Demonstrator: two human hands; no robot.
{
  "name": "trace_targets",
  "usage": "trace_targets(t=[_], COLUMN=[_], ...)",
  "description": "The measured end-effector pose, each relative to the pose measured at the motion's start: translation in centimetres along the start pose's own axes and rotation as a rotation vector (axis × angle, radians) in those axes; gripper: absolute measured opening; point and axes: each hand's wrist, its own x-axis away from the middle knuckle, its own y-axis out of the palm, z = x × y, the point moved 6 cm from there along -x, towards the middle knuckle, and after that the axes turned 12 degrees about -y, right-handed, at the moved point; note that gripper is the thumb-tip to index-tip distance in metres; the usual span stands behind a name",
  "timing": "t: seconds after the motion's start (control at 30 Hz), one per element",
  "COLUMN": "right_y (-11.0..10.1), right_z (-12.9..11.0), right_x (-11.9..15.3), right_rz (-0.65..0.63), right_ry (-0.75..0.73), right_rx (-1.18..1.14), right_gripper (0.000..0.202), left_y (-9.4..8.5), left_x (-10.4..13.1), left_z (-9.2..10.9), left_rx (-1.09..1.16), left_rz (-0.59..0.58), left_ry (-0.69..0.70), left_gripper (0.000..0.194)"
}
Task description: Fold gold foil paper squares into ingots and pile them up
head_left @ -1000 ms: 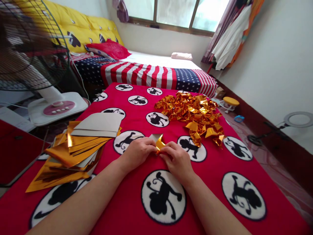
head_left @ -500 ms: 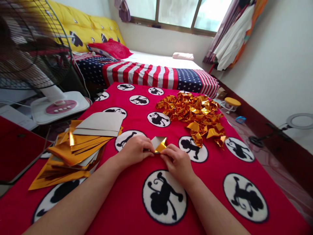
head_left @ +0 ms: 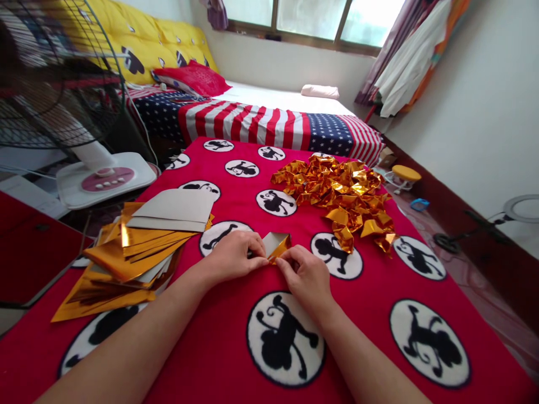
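Note:
A small piece of gold foil paper (head_left: 278, 243), partly folded and with its pale side showing, is pinched between both hands over the red cloth. My left hand (head_left: 238, 253) grips its left edge with fingers bent together. On its near right edge, the thumb and index finger of my right hand (head_left: 306, 275) close on the foil. To the left lies a stack of gold sheets (head_left: 122, 252) with grey-white sheets (head_left: 172, 210) on top. Crumpled-looking folded gold pieces (head_left: 337, 188) form a heap at the back right.
The red cloth (head_left: 202, 348) with monkey prints covers the table. A fan (head_left: 107, 177) stands at the left, near a red panel (head_left: 37, 252). Behind is a bed (head_left: 261, 126); a yellow stool (head_left: 406, 173) and a ring-light stand (head_left: 524, 207) are at the right.
The foil between my hands looks narrower at its near edge, and my fingertips are closer together. The camera view has shifted slightly.

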Motion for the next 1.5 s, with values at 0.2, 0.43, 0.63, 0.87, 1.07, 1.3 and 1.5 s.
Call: trace_targets(t=[0.2, 0.43, 0.63, 0.87, 1.07, 1.3, 1.5], right_y=[-0.07, -0.04, 0.05, 0.07, 0.21, 0.27, 0.23], right_z=[-0.13, -0.26, -0.45, -0.64, -0.60, -0.67, -0.70], right_x=[0.00, -0.01, -0.15, -0.23, -0.24, -0.23, -0.29], right_rz=[-0.001, 0.001, 0.003, 0.013, 0.011, 0.016, 0.027], right_ry=[0.014, 0.005, 0.011, 0.015, 0.022, 0.013, 0.007], right_rx=[0.019, 0.045, 0.095, 0.133, 0.152, 0.180, 0.186], right_gripper=[0.013, 0.012, 0.014, 0.015, 0.015, 0.014, 0.015], left_y=[0.07, 0.34, 0.44, 0.42, 0.43, 0.48, 0.62], left_x=[0.02, 0.02, 0.04, -0.02, -0.03, 0.12, 0.10], left_z=[0.03, 0.09, 0.06, -0.06, -0.05, 0.36, 0.30], left_rx=[-0.076, -0.100, -0.111, -0.107, -0.121, -0.168, -0.172], left_rz=[0.091, 0.107, 0.131, 0.142, 0.142, 0.148, 0.124], left_ry=[-0.092, -0.129, -0.139, -0.123, -0.141, -0.154, -0.168], left_gripper=[0.011, 0.013, 0.013, 0.013, 0.015, 0.014, 0.013])
